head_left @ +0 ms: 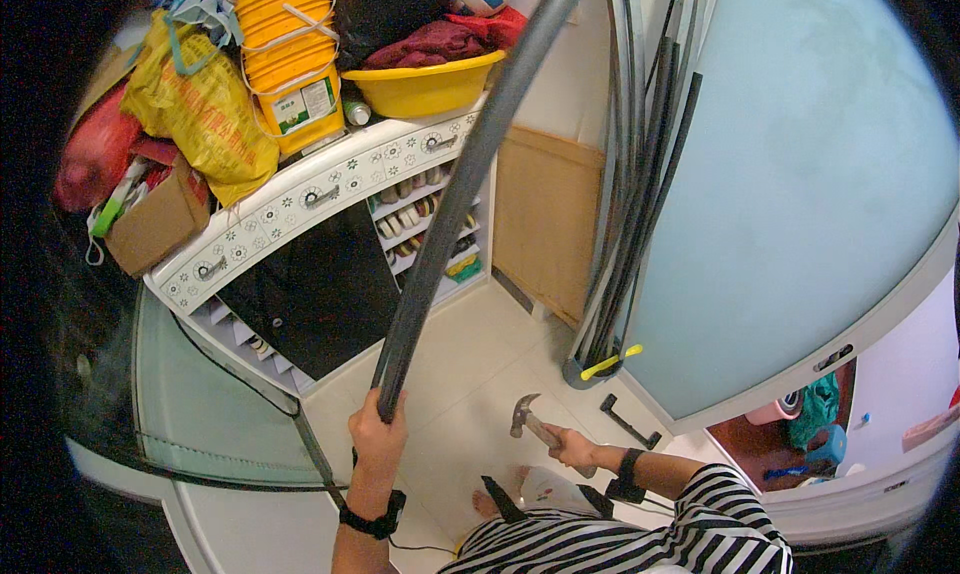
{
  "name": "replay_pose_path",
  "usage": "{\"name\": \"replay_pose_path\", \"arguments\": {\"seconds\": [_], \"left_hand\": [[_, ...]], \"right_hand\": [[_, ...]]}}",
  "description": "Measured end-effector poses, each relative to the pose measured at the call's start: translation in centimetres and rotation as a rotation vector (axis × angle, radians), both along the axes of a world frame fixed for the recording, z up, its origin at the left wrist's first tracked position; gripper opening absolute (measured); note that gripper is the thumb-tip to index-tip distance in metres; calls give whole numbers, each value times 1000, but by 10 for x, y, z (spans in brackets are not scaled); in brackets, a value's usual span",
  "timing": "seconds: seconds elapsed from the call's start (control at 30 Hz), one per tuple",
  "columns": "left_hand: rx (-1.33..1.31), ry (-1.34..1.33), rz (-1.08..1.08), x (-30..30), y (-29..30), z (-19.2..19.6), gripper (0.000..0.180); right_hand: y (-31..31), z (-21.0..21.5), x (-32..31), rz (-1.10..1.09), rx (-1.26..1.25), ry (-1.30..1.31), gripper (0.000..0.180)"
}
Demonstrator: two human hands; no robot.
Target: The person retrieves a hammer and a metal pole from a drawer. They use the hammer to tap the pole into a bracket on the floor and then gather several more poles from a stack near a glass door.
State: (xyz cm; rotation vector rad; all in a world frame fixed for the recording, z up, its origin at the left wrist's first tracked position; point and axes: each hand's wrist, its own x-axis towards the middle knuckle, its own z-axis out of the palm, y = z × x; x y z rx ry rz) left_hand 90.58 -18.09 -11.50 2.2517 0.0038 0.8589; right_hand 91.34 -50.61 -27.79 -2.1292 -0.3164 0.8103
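Observation:
My left hand (378, 434) is closed around the lower end of a long dark grey strip (450, 204), which arcs up and to the right, out past the top of the picture. My right hand (572, 447), at the end of a striped sleeve, grips the wooden handle of a claw hammer (524, 414). The hammer's metal head points up and to the left above the pale tiled floor (470, 374). Both wrists wear black bands. A bare foot (488, 501) shows below the hammer, beside a white plastic bag (548, 489).
A bundle of dark strips (640, 224) leans in the corner, with a yellow clip (612, 362) at its base. A large frosted glass panel (800, 194) fills the right. At left, a white shoe cabinet (300, 199) carries yellow buckets (285, 54), a basin (425, 86) and bags. A glass sheet (200, 404) lies lower left.

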Motion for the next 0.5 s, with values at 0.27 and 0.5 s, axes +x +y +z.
{"name": "replay_pose_path", "arguments": {"seconds": [0.27,0.5], "left_hand": [[153,-77,-45,-4,-41,11,15],[233,-59,-5,-7,-85,9,18]], "right_hand": [[-23,-19,7,-80,132,124,65],[-32,-15,76,-9,204,114,65]]}}
